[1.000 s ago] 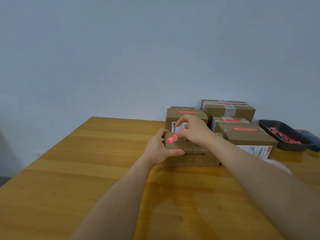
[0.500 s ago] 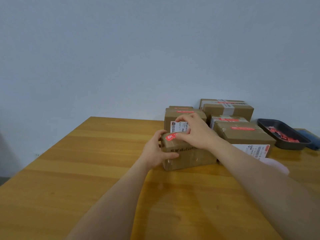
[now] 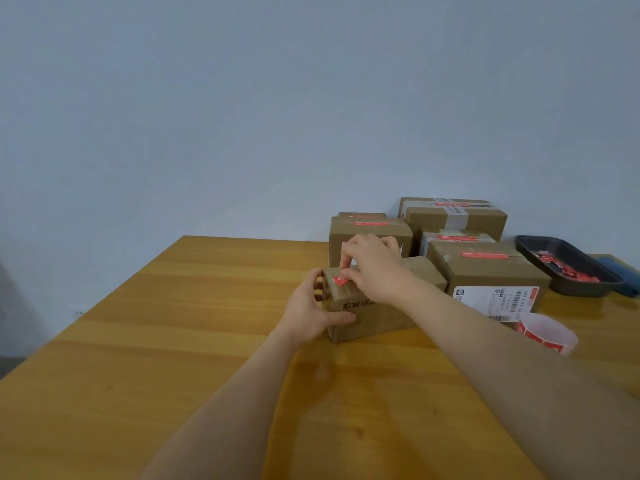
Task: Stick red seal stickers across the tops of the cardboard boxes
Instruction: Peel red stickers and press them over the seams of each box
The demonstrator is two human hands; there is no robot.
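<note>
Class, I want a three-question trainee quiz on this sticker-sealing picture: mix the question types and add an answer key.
1. True or false: the left hand steadies the small brown cardboard box at its near end.
2. What lies under the right hand on that box's top?
A. a red seal sticker
B. a white label
C. scissors
3. Fill in: the loose red stickers at far right lie in a dark ____.

Key: 1 true; 2 A; 3 tray.
</note>
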